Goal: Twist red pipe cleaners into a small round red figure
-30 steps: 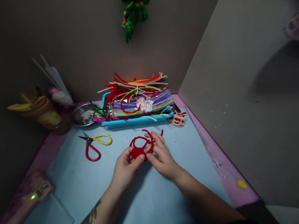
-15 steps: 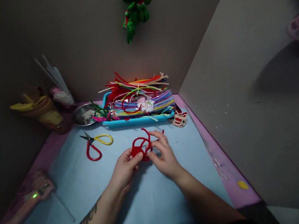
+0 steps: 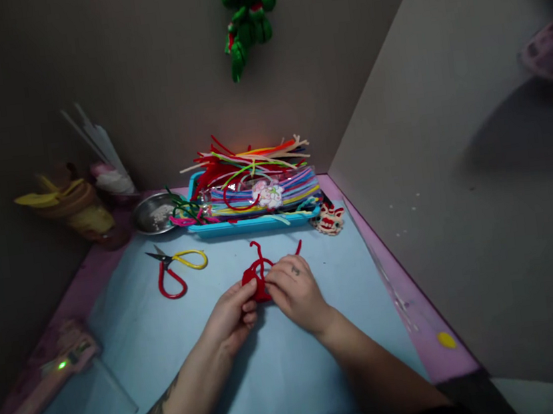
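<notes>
Between my two hands is a red pipe-cleaner piece (image 3: 263, 293), with a flat, closely packed part and loops above it. One loose end curls upward and another sticks out past my right knuckles. My left hand (image 3: 235, 311) pinches the flat part at its left side, thumb on top. Bent over the right side of the piece, my right hand (image 3: 297, 292) has its fingers closed on the red pipe cleaner; its fingertips are partly hidden. Yellow-and-red-handled scissors (image 3: 169, 268) lie spread on the blue cloth to the left.
A blue tray (image 3: 258, 224) of colourful pipe cleaners stands at the back, beside a metal bowl (image 3: 145, 218) of small white bits. A lion-face ornament (image 3: 329, 219) lies at its right. A pink glue gun (image 3: 60, 374) rests at left. Green figures (image 3: 248, 22) hang above.
My right hand has turned over and closed its fingers on the red pipe cleaner, knuckles now up. The upright loose end has shifted left. The left hand keeps its pinch.
</notes>
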The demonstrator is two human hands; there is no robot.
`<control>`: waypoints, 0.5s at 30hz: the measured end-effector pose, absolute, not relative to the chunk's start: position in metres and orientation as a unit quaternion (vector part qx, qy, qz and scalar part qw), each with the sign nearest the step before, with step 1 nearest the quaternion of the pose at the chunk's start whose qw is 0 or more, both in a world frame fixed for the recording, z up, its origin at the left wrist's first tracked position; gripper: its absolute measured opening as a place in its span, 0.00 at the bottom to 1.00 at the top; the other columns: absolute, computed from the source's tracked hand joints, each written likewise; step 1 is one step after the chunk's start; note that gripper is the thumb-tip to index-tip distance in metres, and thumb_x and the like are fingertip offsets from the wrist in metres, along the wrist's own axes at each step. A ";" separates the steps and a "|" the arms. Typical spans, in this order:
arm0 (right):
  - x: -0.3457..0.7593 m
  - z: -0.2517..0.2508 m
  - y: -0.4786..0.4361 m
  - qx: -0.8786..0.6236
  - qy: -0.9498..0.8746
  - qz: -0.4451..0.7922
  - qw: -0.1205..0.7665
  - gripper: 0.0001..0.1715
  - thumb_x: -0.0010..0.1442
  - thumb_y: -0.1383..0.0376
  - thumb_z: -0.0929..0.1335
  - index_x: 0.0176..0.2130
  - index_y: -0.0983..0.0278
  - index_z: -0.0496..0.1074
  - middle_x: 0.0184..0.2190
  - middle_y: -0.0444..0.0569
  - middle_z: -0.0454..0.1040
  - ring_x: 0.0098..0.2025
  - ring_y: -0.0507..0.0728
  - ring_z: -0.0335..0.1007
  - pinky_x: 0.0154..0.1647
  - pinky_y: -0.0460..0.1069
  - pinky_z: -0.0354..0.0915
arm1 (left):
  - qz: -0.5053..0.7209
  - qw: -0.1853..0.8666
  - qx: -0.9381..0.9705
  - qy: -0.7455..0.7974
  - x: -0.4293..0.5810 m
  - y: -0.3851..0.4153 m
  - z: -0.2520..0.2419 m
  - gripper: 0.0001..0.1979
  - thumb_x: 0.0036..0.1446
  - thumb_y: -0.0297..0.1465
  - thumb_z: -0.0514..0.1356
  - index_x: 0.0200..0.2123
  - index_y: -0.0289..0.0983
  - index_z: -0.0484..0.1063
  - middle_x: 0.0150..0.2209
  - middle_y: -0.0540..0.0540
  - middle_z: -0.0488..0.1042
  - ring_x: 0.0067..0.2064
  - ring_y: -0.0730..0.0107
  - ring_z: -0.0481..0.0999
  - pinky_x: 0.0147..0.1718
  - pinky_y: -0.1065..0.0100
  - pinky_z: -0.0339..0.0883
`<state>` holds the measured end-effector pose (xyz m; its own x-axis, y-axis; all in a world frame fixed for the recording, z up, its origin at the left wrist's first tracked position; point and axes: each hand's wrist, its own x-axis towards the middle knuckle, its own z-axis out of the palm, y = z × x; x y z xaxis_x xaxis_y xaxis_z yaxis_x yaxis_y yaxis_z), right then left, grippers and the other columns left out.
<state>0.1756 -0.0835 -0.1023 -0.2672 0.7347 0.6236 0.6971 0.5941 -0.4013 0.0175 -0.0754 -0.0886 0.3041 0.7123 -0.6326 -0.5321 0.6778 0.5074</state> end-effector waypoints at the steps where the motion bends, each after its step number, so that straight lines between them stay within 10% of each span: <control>1: 0.175 -0.102 -0.084 -0.452 -0.795 0.021 0.404 0.08 0.60 0.71 0.65 0.38 0.59 0.72 0.34 0.48 0.76 0.42 0.59 0.65 0.48 0.57 0.64 | 0.388 0.801 0.097 0.446 0.018 -0.075 -0.089 0.12 0.49 0.25 0.67 0.29 0.34 0.64 0.21 0.57 0.61 0.15 0.90 0.54 0.12 0.84 0.43; 15: 0.175 -0.100 -0.083 -0.446 -0.804 -0.003 0.392 0.08 0.59 0.70 0.66 0.36 0.59 0.73 0.36 0.47 0.76 0.44 0.59 0.64 0.50 0.59 0.62 | 0.413 0.772 0.154 0.458 0.020 -0.079 -0.092 0.17 0.41 0.30 0.72 0.31 0.33 0.68 0.19 0.58 0.62 0.15 0.89 0.53 0.13 0.83 0.42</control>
